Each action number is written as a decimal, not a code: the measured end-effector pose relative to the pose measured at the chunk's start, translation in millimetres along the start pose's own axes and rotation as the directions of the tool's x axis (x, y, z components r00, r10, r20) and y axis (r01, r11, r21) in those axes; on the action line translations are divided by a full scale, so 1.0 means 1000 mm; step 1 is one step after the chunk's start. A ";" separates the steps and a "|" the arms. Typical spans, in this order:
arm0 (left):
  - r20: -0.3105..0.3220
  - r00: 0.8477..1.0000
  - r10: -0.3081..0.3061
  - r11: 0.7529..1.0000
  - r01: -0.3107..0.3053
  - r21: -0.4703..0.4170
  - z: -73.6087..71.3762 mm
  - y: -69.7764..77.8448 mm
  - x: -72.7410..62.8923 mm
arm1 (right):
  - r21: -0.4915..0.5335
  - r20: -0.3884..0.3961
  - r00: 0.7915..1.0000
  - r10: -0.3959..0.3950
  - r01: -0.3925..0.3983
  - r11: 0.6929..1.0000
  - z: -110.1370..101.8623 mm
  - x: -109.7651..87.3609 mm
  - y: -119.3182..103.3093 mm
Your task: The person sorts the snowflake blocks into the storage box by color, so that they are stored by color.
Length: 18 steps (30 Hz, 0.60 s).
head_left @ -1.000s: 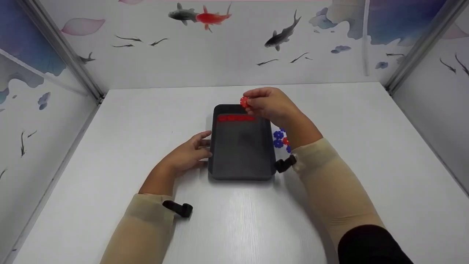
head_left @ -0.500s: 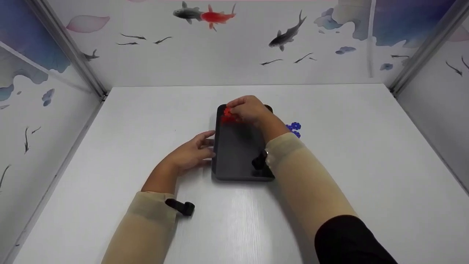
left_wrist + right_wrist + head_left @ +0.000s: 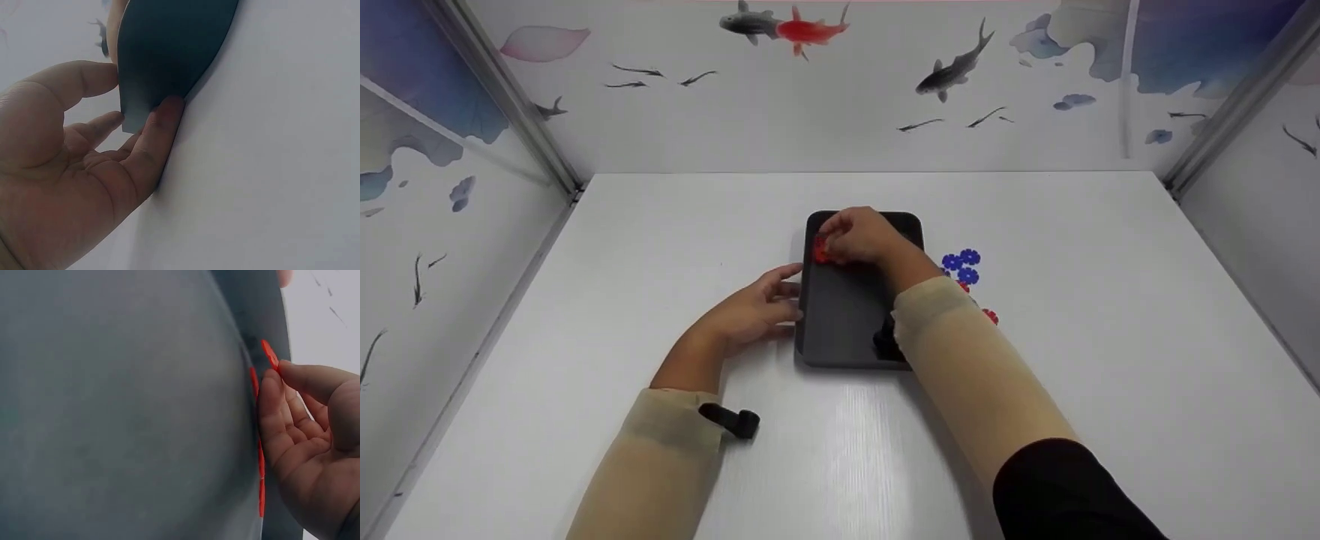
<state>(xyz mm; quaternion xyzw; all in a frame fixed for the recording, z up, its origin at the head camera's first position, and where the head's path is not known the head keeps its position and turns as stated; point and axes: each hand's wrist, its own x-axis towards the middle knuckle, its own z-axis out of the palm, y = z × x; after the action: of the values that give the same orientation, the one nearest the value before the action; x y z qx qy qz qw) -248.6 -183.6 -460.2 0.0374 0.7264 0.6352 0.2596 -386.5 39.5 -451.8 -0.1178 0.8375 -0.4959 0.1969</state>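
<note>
My right hand (image 3: 866, 236) reaches over the far left end of a dark grey rectangular tray (image 3: 836, 319). It pinches a red flower-shaped plastic disc (image 3: 269, 353) between thumb and fingertips, just above the tray floor. A row of red discs (image 3: 261, 489) lies along the tray's far end, partly covered by this hand. My left hand (image 3: 750, 311) rests against the tray's outer left side. In the left wrist view, its loosely bent fingers touch the tray wall (image 3: 163, 50) without wrapping round it.
Several blue flower-shaped discs (image 3: 969, 256) lie on the white table (image 3: 1110, 300) to the right of the tray. A red disc (image 3: 991, 316) is among them, and my right forearm hides part of this group. A printed wall (image 3: 840, 127) stands behind the table.
My right hand has moved left and down from the tray's far right edge, carrying the red disc to the row's left end. The left hand stays at the tray's side.
</note>
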 end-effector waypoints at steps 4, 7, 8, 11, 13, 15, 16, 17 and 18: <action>0.001 1.000 0.003 1.000 -0.003 0.000 0.000 -0.001 0.001 | -0.070 -0.012 1.000 -0.007 0.006 0.998 0.001 0.000 0.003; -0.004 1.000 -0.001 1.000 0.001 0.005 -0.001 -0.001 0.001 | -0.087 -0.025 1.000 -0.008 0.006 0.996 0.001 0.000 0.004; -0.007 1.000 -0.003 1.000 0.003 0.007 -0.001 -0.001 0.001 | -0.093 -0.026 1.000 -0.010 0.008 0.996 0.001 0.000 0.004; -0.015 1.000 -0.009 1.000 0.009 0.017 -0.001 -0.001 0.001 | -0.115 -0.031 0.999 -0.009 0.006 0.993 0.001 0.000 0.003; -0.020 1.000 -0.011 1.000 0.011 0.016 -0.001 0.000 0.001 | -0.125 -0.033 0.999 -0.005 0.001 0.992 0.001 -0.001 0.003; -0.019 1.000 -0.009 1.000 0.009 0.017 -0.001 0.000 0.001 | -0.131 -0.034 0.999 -0.003 -0.002 0.991 0.000 -0.001 0.002; -0.018 1.000 -0.007 1.000 0.007 0.017 0.000 0.000 0.001 | -0.130 -0.034 0.999 -0.004 0.000 0.992 -0.001 -0.001 0.002; -0.017 1.000 -0.004 1.000 0.004 0.016 0.000 0.001 0.001 | -0.126 -0.035 0.999 -0.007 0.002 0.992 -0.001 -0.001 0.002; -0.016 1.000 -0.001 1.000 0.001 0.017 0.000 0.001 0.001 | -0.122 -0.036 0.999 -0.012 0.008 0.993 -0.002 -0.001 0.002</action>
<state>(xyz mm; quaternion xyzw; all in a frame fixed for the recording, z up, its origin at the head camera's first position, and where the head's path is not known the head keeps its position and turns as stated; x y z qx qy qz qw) -250.0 -183.3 -459.8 0.0342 0.7338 0.6292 0.2539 -386.3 42.0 -452.2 -0.1247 0.8690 -0.4470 0.1715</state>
